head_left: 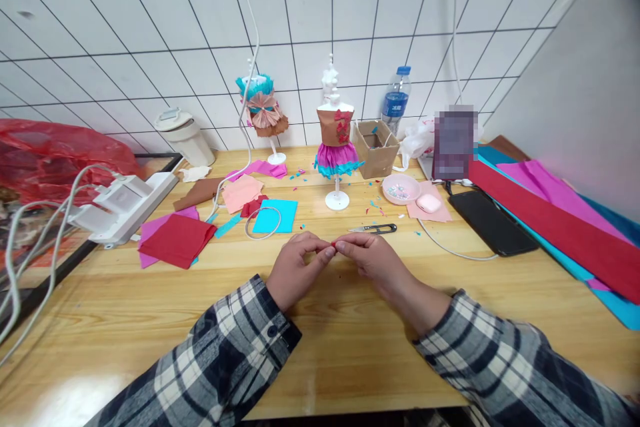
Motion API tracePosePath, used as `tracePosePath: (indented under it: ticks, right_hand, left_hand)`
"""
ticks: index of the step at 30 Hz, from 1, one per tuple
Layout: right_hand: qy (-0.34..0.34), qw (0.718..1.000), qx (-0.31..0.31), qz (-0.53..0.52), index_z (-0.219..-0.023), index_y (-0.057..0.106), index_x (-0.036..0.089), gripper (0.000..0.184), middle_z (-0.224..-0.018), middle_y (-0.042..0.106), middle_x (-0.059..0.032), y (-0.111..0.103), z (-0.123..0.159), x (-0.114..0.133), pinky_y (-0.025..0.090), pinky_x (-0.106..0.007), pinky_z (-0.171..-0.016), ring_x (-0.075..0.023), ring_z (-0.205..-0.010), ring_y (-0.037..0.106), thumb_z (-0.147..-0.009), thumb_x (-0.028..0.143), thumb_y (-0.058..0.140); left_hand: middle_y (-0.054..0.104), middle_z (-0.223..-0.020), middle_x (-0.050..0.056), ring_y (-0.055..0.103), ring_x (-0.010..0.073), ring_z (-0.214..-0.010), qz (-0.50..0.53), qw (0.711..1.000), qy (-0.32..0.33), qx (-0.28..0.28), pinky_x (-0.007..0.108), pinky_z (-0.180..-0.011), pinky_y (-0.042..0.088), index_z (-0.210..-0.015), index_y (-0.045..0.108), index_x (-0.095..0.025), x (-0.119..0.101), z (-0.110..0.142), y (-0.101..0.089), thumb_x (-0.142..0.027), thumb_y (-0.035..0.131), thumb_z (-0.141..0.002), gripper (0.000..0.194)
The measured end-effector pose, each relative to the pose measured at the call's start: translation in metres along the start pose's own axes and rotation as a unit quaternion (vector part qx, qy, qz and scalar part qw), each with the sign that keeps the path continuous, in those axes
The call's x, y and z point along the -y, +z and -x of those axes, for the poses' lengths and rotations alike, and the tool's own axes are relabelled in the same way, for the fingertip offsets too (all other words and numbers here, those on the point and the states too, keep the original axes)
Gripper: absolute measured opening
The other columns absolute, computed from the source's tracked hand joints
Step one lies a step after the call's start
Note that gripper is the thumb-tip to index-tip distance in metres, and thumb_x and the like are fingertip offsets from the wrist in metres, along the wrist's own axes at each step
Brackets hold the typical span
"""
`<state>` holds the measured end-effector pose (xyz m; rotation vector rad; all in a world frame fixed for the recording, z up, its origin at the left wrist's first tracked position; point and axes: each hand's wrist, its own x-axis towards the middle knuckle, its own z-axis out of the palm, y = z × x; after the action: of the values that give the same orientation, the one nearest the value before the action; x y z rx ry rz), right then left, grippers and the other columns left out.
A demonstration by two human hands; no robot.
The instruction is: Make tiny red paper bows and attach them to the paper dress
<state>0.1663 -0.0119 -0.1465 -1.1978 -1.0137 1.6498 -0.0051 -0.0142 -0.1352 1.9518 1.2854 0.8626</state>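
Between the fingertips of both hands is a tiny piece of red paper (pixel 334 247), mostly covered by the fingers. My left hand (pixel 300 265) pinches it from the left, thumb against forefinger. From the other side my right hand (pixel 373 259) pinches it too. Just beyond the right hand lie black thread snips (pixel 374 229). Farther back stands a small white dress form (pixel 336 127) in a brown top with red bows and a magenta skirt edged in turquoise. A turquoise paper square (pixel 280 215) and a thin ring (pixel 249 230) rest beyond the left hand.
A second dressed form (pixel 267 113), a cardboard box (pixel 379 159) and a water bottle (pixel 397 100) stand by the tiled wall. On the left are red paper (pixel 177 240) and a power strip (pixel 135 207). A pink dish (pixel 401 190), black phone (pixel 493 220) and long paper strips (pixel 555 227) lie right.
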Motion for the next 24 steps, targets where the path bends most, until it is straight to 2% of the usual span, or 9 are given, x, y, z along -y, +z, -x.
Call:
tracePosePath:
  ticks: [6,13,20,24]
  right_hand:
    - [-0.018,0.999,0.000,0.027,-0.073,0.072,0.018,0.020,-0.060,0.060,0.0017,0.0040,0.0030,0.0020,0.024,-0.021,-0.041,-0.0074,-0.047,0.040,-0.066,0.037,0.075]
    - [0.029,0.998,0.004,-0.050,-0.072,0.061,0.017,0.026,-0.056,0.051,0.0065,0.0026,0.0065,0.0053,0.017,-0.018,-0.037,-0.0036,-0.042,0.029,-0.064,0.038,0.074]
    - [0.025,0.996,-0.009,-0.081,-0.077,0.057,0.018,0.030,-0.049,0.033,0.0112,0.0000,0.0050,0.0038,0.018,-0.017,-0.036,-0.0040,-0.041,0.023,-0.066,0.041,0.073]
    - [-0.004,0.997,-0.016,-0.075,-0.077,0.058,0.018,0.031,-0.051,0.037,0.0100,0.0001,0.0051,0.0042,0.020,-0.018,-0.036,-0.0044,-0.042,0.026,-0.065,0.042,0.074]
  left_hand:
    - [0.066,-0.077,0.005,0.060,0.0179,-0.079,0.038,0.999,-0.016,-0.002,0.030,-0.076,0.047,-0.075,0.070,-0.018,0.0014,-0.0005,0.0005,-0.036,0.058,-0.085,0.024]
    - [0.068,-0.079,0.006,0.061,0.0197,-0.083,0.057,0.998,-0.021,-0.001,0.033,-0.081,0.047,-0.074,0.070,-0.017,-0.0023,-0.0006,-0.0006,-0.032,0.058,-0.084,0.021]
    - [0.068,-0.079,0.005,0.061,0.0198,-0.084,0.032,0.999,-0.006,-0.001,0.034,-0.083,0.046,-0.076,0.071,-0.019,-0.0054,0.0003,-0.0019,-0.031,0.057,-0.085,0.020]
    - [0.067,-0.079,0.005,0.060,0.0200,-0.084,0.028,1.000,-0.010,0.002,0.034,-0.082,0.046,-0.075,0.070,-0.019,-0.0041,0.0006,-0.0024,-0.031,0.057,-0.085,0.021]
